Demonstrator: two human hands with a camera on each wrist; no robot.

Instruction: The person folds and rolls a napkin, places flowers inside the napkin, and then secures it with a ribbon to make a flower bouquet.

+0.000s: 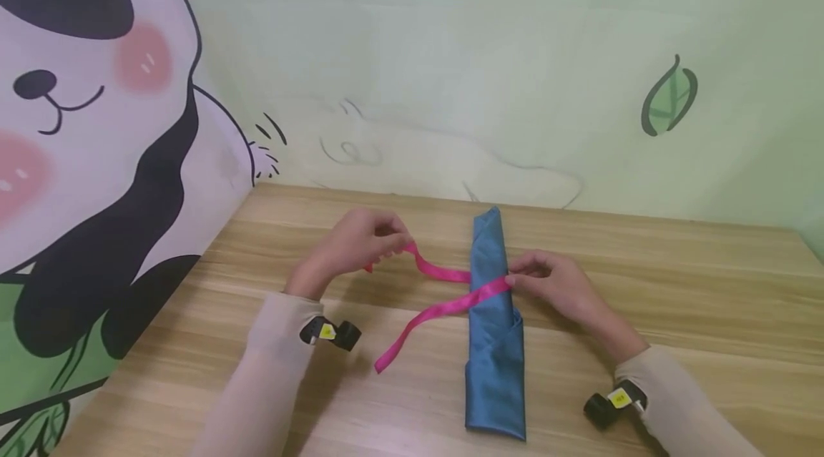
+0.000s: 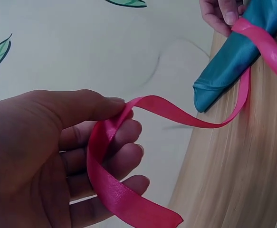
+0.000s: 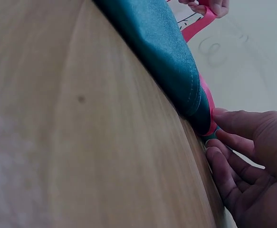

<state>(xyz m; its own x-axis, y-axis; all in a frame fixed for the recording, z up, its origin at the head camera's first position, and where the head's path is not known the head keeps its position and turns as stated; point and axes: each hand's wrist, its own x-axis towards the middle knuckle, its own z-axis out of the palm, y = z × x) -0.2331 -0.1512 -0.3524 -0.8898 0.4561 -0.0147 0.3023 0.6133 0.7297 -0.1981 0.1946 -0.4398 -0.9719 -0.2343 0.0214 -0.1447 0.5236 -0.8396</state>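
Note:
A folded blue satin cloth (image 1: 494, 371) lies lengthwise on the table, narrower at its far end. Round its upper half runs a pink ribbon (image 1: 444, 308), one length crossing over the top and another coming out from beneath on the left. My left hand (image 1: 360, 242) pinches that second length between thumb and forefinger, raised off the table; in the left wrist view the ribbon's tail (image 2: 114, 190) hangs across the fingers. At the cloth's right edge, my right hand (image 1: 560, 282) pinches the ribbon between thumb and fingers. The ribbon's other end trails loose toward the lower left.
The wooden table (image 1: 644, 242) meets a pale green wall (image 1: 450, 49) at its back edge. A panda (image 1: 96, 85) and a leaf (image 1: 669, 99) are painted there. Each wrist carries a small black camera (image 1: 347, 335).

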